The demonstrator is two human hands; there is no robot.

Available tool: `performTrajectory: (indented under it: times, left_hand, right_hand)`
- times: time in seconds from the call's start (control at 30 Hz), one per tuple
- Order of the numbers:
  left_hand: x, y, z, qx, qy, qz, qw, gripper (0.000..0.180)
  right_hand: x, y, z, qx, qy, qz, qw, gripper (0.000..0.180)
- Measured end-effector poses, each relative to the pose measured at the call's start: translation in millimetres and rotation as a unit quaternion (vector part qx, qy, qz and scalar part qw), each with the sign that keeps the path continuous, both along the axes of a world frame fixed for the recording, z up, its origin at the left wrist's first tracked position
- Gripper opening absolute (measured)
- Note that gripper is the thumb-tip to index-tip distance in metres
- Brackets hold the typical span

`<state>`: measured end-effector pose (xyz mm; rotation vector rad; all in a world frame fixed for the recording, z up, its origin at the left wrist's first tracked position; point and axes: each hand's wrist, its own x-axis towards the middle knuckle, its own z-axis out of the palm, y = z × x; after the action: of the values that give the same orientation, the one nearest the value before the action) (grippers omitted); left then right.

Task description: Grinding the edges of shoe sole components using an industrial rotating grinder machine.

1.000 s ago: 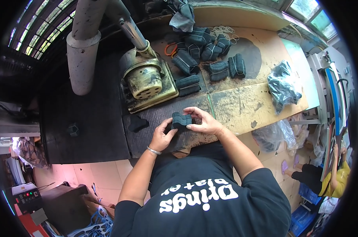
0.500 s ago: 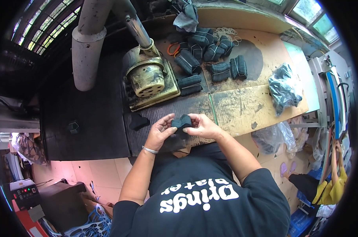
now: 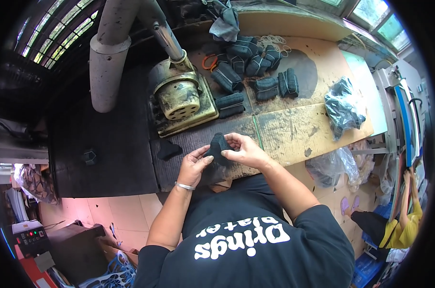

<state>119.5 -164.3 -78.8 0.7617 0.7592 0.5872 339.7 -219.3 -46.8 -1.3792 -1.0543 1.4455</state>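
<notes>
Over the near edge of the worktable, a black curved pad-like piece (image 3: 218,144) is held upright between my two hands. My left hand (image 3: 194,165) pinches its lower left side with thumb and fingers. My right hand (image 3: 246,151) grips its right side, the thumb in front and the fingers behind. To the left of my left hand, a similar black piece (image 3: 168,150) lies loose on the dark table covering. Whether the held piece is one layer or several pressed together, I cannot tell.
A yellowish, grimy machine (image 3: 181,98) stands beyond my hands, under a grey duct pipe (image 3: 107,72). Several tied black bundles (image 3: 227,77) lie behind it with orange-handled scissors (image 3: 209,62) and string (image 3: 275,44). A plastic-bagged bundle (image 3: 344,108) sits right. Another person (image 3: 403,225) stands far right.
The black piece has been turned from lying sideways to standing taller between my fingers. My hands have shifted only slightly.
</notes>
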Motion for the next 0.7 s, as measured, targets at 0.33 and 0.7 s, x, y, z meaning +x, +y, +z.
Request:
performTrajectory:
  times: [0.33, 0.7]
  left_hand:
    - [-6.8, -9.3, 5.3, -0.083, -0.114, -0.01, 0.99, 0.035]
    - [-23.7, -18.9, 3.5, -0.078, -0.162, 0.023, 0.983, 0.027]
  right_hand:
    - [-4.1, 7.9, -1.8, -0.072, 0.125, -0.005, 0.99, 0.039]
    - [-13.9, 15.2, 0.6, -0.069, 0.212, 0.028, 0.974, 0.041]
